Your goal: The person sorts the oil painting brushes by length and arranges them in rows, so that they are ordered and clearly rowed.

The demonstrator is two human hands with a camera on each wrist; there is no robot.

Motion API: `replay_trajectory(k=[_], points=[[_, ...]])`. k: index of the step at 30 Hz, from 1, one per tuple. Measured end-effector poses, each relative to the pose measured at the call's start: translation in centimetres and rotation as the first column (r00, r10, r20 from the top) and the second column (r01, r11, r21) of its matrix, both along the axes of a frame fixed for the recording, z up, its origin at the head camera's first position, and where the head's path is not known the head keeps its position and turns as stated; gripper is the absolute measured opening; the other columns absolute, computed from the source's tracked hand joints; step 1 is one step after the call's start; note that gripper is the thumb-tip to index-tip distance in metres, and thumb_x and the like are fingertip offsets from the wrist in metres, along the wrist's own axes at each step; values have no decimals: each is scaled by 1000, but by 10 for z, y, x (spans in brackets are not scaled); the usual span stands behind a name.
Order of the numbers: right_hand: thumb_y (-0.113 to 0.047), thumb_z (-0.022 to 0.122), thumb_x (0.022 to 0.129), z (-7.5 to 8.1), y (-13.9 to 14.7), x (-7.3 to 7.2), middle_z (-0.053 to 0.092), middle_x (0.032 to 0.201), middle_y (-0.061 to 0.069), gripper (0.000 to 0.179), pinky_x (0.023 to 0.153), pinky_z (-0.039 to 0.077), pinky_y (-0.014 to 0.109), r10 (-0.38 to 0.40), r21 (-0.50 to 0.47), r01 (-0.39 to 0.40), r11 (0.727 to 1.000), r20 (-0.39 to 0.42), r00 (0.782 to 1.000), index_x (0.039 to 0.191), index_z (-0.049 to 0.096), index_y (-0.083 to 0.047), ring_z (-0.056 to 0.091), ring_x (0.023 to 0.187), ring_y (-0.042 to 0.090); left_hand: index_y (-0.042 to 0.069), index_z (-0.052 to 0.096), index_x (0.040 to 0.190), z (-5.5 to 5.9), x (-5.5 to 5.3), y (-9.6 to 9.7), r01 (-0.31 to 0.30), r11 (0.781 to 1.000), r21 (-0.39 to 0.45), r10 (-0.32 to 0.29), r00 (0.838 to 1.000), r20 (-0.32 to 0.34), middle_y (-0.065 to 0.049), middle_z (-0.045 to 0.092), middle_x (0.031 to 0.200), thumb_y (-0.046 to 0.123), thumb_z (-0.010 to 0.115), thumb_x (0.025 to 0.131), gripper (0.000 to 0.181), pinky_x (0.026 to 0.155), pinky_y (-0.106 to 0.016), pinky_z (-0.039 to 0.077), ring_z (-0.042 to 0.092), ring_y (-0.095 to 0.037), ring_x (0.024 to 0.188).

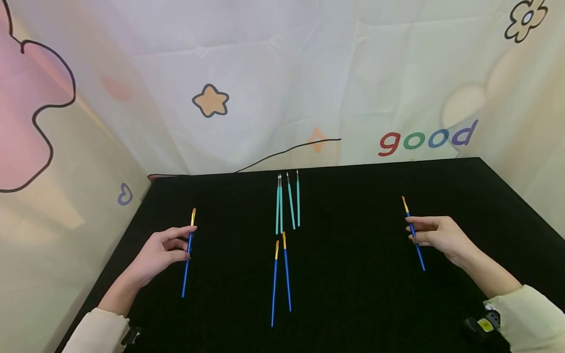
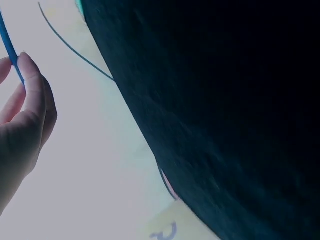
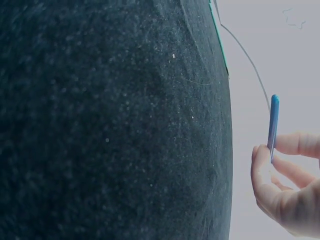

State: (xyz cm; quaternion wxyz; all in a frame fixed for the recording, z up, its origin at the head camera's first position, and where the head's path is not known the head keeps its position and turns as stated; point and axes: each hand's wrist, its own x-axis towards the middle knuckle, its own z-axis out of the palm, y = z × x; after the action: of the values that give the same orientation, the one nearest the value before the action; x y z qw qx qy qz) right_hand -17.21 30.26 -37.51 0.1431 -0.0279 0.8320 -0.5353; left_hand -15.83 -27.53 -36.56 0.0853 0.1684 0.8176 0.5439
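On the left of the head view, the left hand [image 1: 161, 252] pinches a blue-handled paintbrush [image 1: 186, 274] between thumb and fingers, bristles pointing away. Over at the right, the right hand [image 1: 441, 238] grips another blue paintbrush [image 1: 419, 252], its golden tip leaning up and left. Between the hands lie two more blue paintbrushes [image 1: 274, 289] side by side on the black cloth. Just beyond them are several teal paintbrushes [image 1: 290, 206]. Both wrist views catch the held blue handles: one handle [image 2: 9, 42] at the left edge, the other handle [image 3: 273, 122] at the right.
A black cloth [image 1: 353, 294] covers the table. Behind and beside it hangs a pale printed curtain [image 1: 282, 98] with a star, a flower and the word "good". A dark wrist device [image 1: 483, 323] sits at the right cuff.
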Motion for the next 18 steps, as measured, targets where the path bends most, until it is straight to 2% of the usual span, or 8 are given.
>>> replay_trajectory(k=[5,9,18], points=[[-4,52,89,-1,1,0,48,121,29,52,76,51,28,-2,-22,2,1000,-2,1000,133,30,13,61,90,10,-8,44,128,4,1,10,32,999,32,-32,999,-7,-13,47,109,-4,57,84,47,72,-30,52,58,-16,87],[-4,52,89,-1,2,1,48,120,29,52,76,51,28,0,-42,0,999,-3,1000,133,29,14,61,90,10,-8,44,127,6,2,16,25,999,27,-25,1000,-9,-13,47,109,-5,57,83,47,71,-29,52,57,-15,87],[-4,52,89,-4,1,0,49,120,28,52,78,51,30,3,-61,-2,998,14,1000,133,29,13,61,91,11,-8,44,128,2,3,30,44,998,51,-43,999,-3,-16,45,111,-5,58,83,48,70,-31,52,55,-27,90]])
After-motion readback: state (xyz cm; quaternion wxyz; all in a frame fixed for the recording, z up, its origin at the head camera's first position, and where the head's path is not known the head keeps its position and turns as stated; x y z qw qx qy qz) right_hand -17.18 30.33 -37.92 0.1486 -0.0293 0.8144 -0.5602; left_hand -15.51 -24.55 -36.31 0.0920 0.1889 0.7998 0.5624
